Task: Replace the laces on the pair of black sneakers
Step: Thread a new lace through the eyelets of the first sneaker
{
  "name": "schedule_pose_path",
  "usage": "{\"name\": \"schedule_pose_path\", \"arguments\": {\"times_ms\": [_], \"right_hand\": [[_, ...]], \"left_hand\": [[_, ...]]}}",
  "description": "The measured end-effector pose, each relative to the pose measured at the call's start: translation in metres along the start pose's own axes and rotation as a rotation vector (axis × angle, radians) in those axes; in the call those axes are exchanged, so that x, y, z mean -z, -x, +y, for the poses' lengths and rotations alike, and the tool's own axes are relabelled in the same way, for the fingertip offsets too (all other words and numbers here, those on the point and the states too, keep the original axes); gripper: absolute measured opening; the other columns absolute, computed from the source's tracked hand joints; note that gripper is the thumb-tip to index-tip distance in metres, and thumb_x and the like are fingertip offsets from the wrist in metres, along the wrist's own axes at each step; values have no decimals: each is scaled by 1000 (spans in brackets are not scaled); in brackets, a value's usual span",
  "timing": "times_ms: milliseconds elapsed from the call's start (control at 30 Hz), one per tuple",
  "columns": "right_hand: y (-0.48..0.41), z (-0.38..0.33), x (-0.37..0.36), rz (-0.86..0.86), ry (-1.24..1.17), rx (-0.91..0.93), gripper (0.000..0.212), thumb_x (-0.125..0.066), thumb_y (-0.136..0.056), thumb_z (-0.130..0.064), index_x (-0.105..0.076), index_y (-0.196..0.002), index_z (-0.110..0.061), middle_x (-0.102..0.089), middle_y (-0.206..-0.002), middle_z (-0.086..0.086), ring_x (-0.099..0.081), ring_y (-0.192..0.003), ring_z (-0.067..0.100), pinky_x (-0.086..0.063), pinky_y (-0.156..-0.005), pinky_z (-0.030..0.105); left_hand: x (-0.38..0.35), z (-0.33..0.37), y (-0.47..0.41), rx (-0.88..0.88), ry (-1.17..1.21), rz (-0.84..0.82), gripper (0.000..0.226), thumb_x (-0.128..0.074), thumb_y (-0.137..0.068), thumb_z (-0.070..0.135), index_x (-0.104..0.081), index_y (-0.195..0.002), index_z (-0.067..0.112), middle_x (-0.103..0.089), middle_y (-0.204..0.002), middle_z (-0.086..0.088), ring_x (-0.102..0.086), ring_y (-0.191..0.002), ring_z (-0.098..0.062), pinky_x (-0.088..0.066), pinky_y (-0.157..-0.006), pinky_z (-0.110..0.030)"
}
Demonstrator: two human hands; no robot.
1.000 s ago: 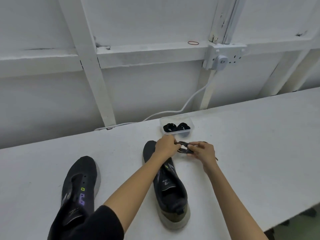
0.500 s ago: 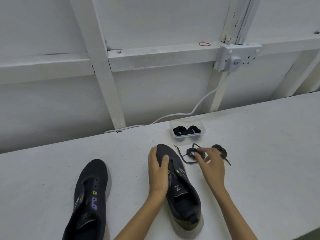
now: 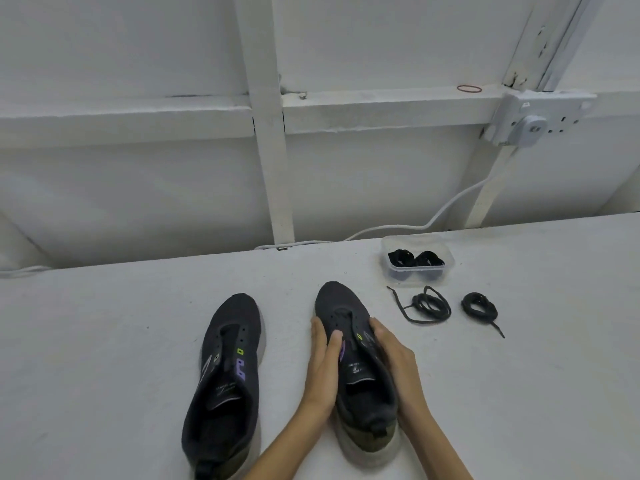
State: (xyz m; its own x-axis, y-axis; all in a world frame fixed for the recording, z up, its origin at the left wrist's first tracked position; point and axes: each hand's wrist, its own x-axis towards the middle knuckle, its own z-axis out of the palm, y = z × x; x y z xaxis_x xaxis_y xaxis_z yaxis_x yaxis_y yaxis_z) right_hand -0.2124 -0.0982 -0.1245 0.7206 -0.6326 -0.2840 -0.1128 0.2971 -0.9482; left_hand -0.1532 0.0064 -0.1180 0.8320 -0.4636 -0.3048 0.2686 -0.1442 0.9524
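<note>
Black knit, soft and giving, is what I have under my palms: the right-hand sneaker (image 3: 349,344) sits on the white table (image 3: 104,341) just in front of me, toe pointing away, its eyelets bare of lace. My left hand (image 3: 323,368) is pressed flat along its near-left flank, fingers together and reaching up toward the eyelets, while my right hand (image 3: 394,362) cups the other flank, curled against the upper. I judge the shoe light, the upper likely to collapse if squeezed, so the firmer sole edge and heel are the better places to hold while threading. The other sneaker (image 3: 228,368) lies just beside it on the left, also unlaced, untouched. Beyond my right hand, two loose coils of black lace (image 3: 429,304) and (image 3: 479,306) rest on the table, limp and prone to tangle; best taken by a stiff tip. Behind them a clear plastic container (image 3: 417,268) holds two more dark bundles.
</note>
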Motion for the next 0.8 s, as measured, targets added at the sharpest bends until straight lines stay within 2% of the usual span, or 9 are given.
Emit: {"name": "schedule_pose_path", "arguments": {"times_ms": [133,167,200,233,367,467,600,700,800], "right_hand": [[8,-20,-5,-51,97,-3,21,-55,-98,-27,-73,-103,-17,-75,-98,-5,-68,-98,12,-52,-93,32],[11,-32,-7,-70,122,16,24,-54,-99,-28,-71,-112,-17,-73,-108,-6,-65,-104,9,-40,-108,38],[14,-41,-9,-81,148,53,30,-54,-99,-30,-65,-125,-21,-65,-121,-14,-57,-114,2,-43,-101,27],[19,-50,-13,-88,167,104,37,-54,-98,-31,-57,-135,-26,-56,-131,-19,-48,-121,-3,-29,-95,17],[52,-68,-55,-244,158,261,43,-55,-97,-30,-48,-138,-40,-44,-136,-34,-37,-121,-24,-31,-96,6],[64,-46,-97,-415,148,137,47,-51,-98,-40,-41,-143,-42,-38,-141,-32,-35,-129,-14,-27,-108,17],[52,10,-136,-426,14,-52,55,-42,-99,-50,-35,-150,-32,-33,-155,-16,-29,-137,-5,-21,-121,29],[44,46,-155,-430,-68,-117,64,-52,-91,-62,-49,-143,-24,-52,-146,-4,-45,-136,11,-30,-119,41],[37,76,-167,-442,-95,-173,81,-63,-78,-73,-44,-146,-33,-45,-151,-9,-41,-140,11,-29,-118,43]], "left_hand": [[15,26,15,5,51,28,61,-34,-103,44,-9,-155,26,-12,-159,18,-12,-144,2,-9,-116,-19],[22,34,18,-22,58,51,59,-35,-103,43,-12,-155,27,-14,-158,20,-14,-141,5,-11,-112,-17],[30,44,23,-53,65,80,58,-36,-103,42,-15,-155,29,-16,-157,20,-16,-137,8,-13,-110,-17],[40,53,28,-84,75,111,57,-38,-102,42,-19,-154,30,-18,-157,21,-19,-135,9,-14,-110,-17],[94,75,44,-179,42,251,51,-42,-101,37,-30,-151,30,-29,-152,20,-26,-137,3,-21,-107,-18],[137,63,47,-163,-13,339,51,-44,-102,34,-32,-151,28,-31,-154,15,-30,-135,0,-24,-101,-17],[165,22,46,16,23,299,56,-46,-101,33,-27,-153,22,-29,-156,8,-31,-141,-9,-25,-101,-18],[166,4,48,46,114,221,44,-45,-102,30,-42,-146,22,-49,-146,6,-52,-125,-6,-43,-94,-18],[171,2,51,33,114,199,33,-43,-103,30,-56,-132,24,-67,-125,3,-65,-111,-11,-52,-83,-20]]}}
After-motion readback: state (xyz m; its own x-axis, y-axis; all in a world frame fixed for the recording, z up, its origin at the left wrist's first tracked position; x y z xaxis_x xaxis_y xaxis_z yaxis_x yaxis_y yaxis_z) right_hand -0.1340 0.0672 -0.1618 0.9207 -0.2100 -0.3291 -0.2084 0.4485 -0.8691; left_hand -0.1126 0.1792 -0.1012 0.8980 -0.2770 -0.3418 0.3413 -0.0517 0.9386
